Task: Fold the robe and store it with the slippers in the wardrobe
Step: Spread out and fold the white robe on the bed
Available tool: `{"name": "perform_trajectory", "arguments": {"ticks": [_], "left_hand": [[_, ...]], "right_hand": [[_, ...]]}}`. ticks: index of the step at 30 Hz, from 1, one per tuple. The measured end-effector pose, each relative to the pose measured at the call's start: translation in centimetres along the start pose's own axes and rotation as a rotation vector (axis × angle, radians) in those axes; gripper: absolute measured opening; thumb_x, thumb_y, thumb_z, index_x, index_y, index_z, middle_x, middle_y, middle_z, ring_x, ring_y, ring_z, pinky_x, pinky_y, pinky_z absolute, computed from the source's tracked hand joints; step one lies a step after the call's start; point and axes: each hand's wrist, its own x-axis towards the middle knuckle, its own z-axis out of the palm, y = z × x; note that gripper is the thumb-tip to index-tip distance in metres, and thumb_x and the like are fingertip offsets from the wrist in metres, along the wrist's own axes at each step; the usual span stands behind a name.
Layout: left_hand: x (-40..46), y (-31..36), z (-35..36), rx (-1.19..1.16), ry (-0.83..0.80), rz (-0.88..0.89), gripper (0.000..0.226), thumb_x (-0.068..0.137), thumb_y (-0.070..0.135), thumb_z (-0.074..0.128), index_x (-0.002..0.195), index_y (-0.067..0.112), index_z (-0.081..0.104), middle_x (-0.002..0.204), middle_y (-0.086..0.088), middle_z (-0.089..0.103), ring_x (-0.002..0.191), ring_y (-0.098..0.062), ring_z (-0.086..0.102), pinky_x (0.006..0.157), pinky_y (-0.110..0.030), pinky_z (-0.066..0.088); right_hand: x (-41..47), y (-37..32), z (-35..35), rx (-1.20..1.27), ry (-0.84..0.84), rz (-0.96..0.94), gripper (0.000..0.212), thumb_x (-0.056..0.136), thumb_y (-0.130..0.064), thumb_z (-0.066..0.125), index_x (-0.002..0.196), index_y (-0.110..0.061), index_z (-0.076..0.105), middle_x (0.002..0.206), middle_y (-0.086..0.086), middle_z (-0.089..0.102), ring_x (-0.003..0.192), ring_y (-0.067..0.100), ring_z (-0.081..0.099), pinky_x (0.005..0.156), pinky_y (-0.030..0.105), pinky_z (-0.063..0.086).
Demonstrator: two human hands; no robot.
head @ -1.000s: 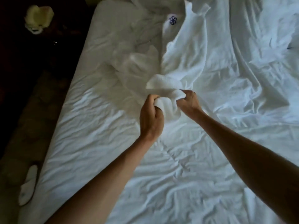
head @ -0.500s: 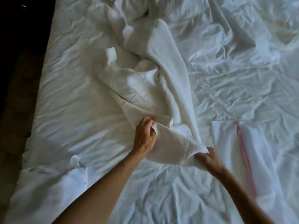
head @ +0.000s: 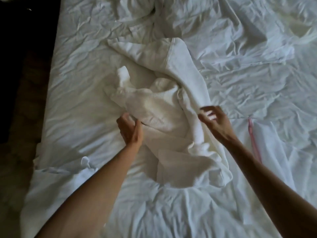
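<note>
Lying bunched and unfolded on the rumpled sheet (head: 82, 103), the white robe (head: 173, 107) is found between the two hands. The left hand (head: 131, 130) is held with fingers relaxed and spread, its fingertips touching the robe's edge. The right hand (head: 215, 123) is seen loosely spread just beside the fabric, gripping nothing. A pink-zipped pouch (head: 267, 145) is noted beyond the right hand.

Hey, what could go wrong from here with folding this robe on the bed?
The white waffle-weave robe lies bunched and twisted, so folding it as it lies would probably trap creases. It sits on a rumpled white bed sheet of the same colour, so either hand could gather sheet by mistake. Neither the left hand nor the right hand has a grip yet.
</note>
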Motion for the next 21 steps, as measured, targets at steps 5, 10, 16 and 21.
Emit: {"name": "perform_trajectory", "arguments": {"ticks": [5, 10, 16, 21], "left_hand": [[4.1, 3.9, 0.9, -0.222, -0.288, -0.612, 0.095, 0.07, 0.067, 0.078, 0.137, 0.009, 0.045, 0.125, -0.004, 0.057, 0.105, -0.023, 0.061, 0.087, -0.035, 0.053], [4.7, 2.1, 0.7, -0.158, -0.329, -0.483, 0.045, 0.079, 0.051, 0.079, 0.094, 0.013, 0.058, 0.085, 0.003, 0.06, 0.083, -0.018, 0.06, 0.081, -0.032, 0.053], [5.2, -0.3, -2.9, -0.027, -0.152, -0.219, 0.039, 0.088, 0.042, 0.072, 0.082, 0.004, 0.067, 0.069, 0.001, 0.061, 0.061, -0.015, 0.054, 0.06, -0.028, 0.042], [-1.2, -3.4, -3.6, 0.22, -0.281, -0.098, 0.047, 0.089, 0.043, 0.07, 0.071, 0.0, 0.064, 0.067, -0.008, 0.063, 0.066, -0.025, 0.06, 0.059, -0.032, 0.041]], "right_hand": [[11.2, -2.9, 6.5, -0.319, 0.045, 0.251, 0.097, 0.074, -0.07, 0.067, 0.145, -0.015, 0.031, 0.145, 0.013, 0.042, 0.131, 0.035, 0.042, 0.107, 0.048, 0.036], [14.8, -1.9, 6.4, -0.202, 0.048, 0.301, 0.058, 0.09, -0.06, 0.055, 0.111, -0.007, 0.064, 0.114, 0.019, 0.067, 0.101, 0.034, 0.064, 0.073, 0.034, 0.045], [10.6, 0.9, -2.4, -0.157, 0.283, 0.367, 0.079, 0.087, -0.08, 0.039, 0.097, -0.007, 0.067, 0.101, 0.023, 0.066, 0.101, 0.039, 0.063, 0.077, 0.04, 0.043], [0.3, 10.3, -3.8, -0.077, 0.366, 0.564, 0.108, 0.065, -0.101, 0.032, 0.131, -0.02, 0.058, 0.125, 0.017, 0.065, 0.115, 0.038, 0.061, 0.1, 0.052, 0.048]]}}
